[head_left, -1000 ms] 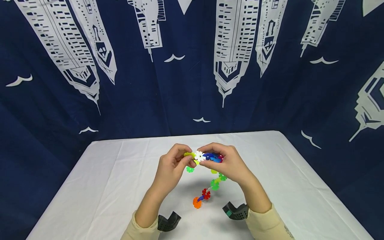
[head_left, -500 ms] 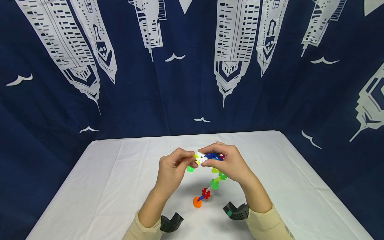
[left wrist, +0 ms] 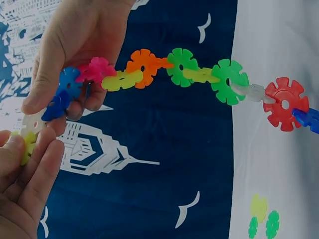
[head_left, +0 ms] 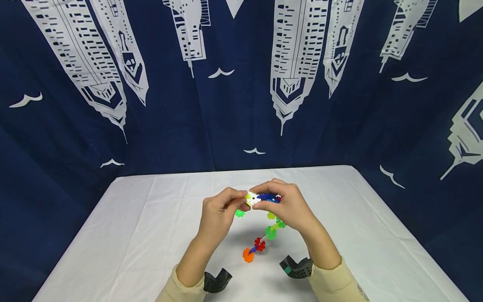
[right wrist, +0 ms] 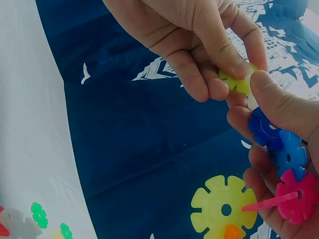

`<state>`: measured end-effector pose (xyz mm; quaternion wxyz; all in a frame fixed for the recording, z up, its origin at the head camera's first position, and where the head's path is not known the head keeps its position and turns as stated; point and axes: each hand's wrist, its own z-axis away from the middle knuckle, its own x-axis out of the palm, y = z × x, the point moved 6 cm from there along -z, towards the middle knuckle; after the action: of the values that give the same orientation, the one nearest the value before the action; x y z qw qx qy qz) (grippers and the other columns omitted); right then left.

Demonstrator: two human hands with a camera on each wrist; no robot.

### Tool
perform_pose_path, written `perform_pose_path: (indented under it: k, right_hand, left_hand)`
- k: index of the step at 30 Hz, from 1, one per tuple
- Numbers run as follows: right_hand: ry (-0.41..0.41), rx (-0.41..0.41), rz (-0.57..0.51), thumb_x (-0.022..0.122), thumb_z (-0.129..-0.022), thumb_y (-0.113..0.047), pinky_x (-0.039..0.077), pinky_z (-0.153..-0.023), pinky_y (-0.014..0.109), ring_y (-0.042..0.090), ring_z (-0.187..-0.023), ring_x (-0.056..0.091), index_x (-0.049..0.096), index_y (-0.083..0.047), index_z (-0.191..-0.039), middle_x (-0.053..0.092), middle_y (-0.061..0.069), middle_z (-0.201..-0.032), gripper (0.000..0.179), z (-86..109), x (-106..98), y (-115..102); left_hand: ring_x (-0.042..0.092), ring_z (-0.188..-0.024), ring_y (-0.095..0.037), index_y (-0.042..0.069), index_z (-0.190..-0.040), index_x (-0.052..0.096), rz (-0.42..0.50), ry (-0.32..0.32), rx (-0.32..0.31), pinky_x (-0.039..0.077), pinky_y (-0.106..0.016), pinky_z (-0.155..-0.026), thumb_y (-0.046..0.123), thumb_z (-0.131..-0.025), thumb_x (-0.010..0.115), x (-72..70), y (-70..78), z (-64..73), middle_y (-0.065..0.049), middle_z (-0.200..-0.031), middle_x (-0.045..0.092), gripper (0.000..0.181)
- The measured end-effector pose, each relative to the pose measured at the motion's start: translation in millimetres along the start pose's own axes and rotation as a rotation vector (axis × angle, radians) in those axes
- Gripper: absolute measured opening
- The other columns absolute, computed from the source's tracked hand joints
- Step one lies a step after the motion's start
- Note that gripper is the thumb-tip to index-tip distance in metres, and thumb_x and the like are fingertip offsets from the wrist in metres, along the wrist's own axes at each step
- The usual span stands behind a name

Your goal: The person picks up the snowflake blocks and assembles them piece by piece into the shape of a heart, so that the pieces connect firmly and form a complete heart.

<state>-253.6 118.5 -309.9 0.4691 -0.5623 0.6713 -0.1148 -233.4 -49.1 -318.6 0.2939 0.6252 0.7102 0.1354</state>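
Observation:
In the head view, my left hand (head_left: 219,216) and right hand (head_left: 292,207) meet above the table. My left thumb and fingers pinch a yellow notched plastic disc (right wrist: 234,84) edge-on against a white disc (head_left: 253,199). The right hand holds that white disc, the end of a chain of interlocking snowflake discs. From it the chain runs through a dark blue disc (right wrist: 264,127), a light blue disc (right wrist: 290,157) and a pink disc (right wrist: 297,195). It hangs down to an orange disc (head_left: 247,255). Fingers partly hide the yellow-white joint.
Loose green discs (left wrist: 272,224) and a yellow disc (left wrist: 258,206) lie on the white tablecloth (head_left: 151,243) beyond the hands. A dark blue printed curtain (head_left: 226,117) hangs behind the table. Black wrist mounts (head_left: 217,281) sit at both sleeves.
My left hand has shifted slightly right, bringing the yellow disc closer in against the white one. The right hand and the hanging chain have hardly moved.

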Motion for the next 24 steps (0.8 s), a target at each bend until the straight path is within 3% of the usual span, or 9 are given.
perform_pose_path:
  k: [4,7,11,16,20,24]
  right_hand:
    - [-0.006,0.027,0.015,0.085,-0.079,-0.018,0.060,-0.074,0.025,0.011,-0.088,0.069,0.075,-0.015,-0.109,0.074,0.000,-0.105,0.032,-0.7,-1.1,3.4]
    - [-0.013,0.040,0.014,0.083,-0.081,-0.017,0.060,-0.075,0.025,0.011,-0.087,0.069,0.073,-0.015,-0.111,0.074,0.001,-0.108,0.032,-0.3,-1.6,5.8]
    - [-0.020,0.039,0.014,0.083,-0.082,-0.018,0.060,-0.073,0.025,0.011,-0.084,0.068,0.073,-0.015,-0.113,0.075,0.001,-0.108,0.032,0.7,-1.5,6.8]
    - [-0.021,0.040,0.016,0.082,-0.083,-0.019,0.060,-0.074,0.026,0.012,-0.086,0.069,0.073,-0.016,-0.112,0.075,0.001,-0.109,0.030,0.5,-0.8,6.4]
    - [-0.002,0.010,0.054,0.081,-0.084,-0.019,0.060,-0.076,0.025,0.013,-0.092,0.070,0.074,-0.017,-0.112,0.075,0.000,-0.109,0.030,0.1,-1.2,6.2]
    - [0.036,-0.048,0.149,0.082,-0.083,-0.020,0.060,-0.078,0.024,0.013,-0.099,0.068,0.074,-0.018,-0.114,0.075,-0.001,-0.111,0.032,0.2,-2.0,4.9]
  left_hand:
    - [0.075,-0.073,-0.020,0.001,-0.106,0.071,0.031,-0.033,-0.065,0.062,-0.026,-0.069,0.001,-0.092,0.066,0.3,-5.5,-0.1,-0.014,-0.087,0.077,0.014]
    - [0.075,-0.075,-0.019,0.003,-0.112,0.069,-0.004,-0.031,-0.094,0.062,-0.026,-0.068,0.004,-0.094,0.066,-2.5,-8.0,-0.4,-0.013,-0.092,0.077,0.019]
    - [0.073,-0.072,-0.016,0.005,-0.109,0.071,-0.078,0.018,-0.083,0.060,-0.023,-0.064,0.005,-0.091,0.070,-7.4,-9.3,-0.5,-0.010,-0.092,0.076,0.018]
    - [0.072,-0.069,-0.016,0.003,-0.102,0.072,-0.043,0.042,-0.087,0.060,-0.023,-0.063,0.005,-0.090,0.072,-8.0,-10.8,0.1,-0.010,-0.090,0.076,0.011]
    - [0.073,-0.069,-0.018,0.003,-0.103,0.071,0.002,0.038,-0.148,0.061,-0.024,-0.063,0.005,-0.091,0.071,-7.6,-13.2,0.2,-0.012,-0.089,0.076,0.012]
    - [0.073,-0.070,-0.019,0.003,-0.108,0.069,0.070,0.017,-0.270,0.061,-0.027,-0.063,0.004,-0.093,0.069,-6.2,-18.8,0.7,-0.015,-0.089,0.074,0.015]
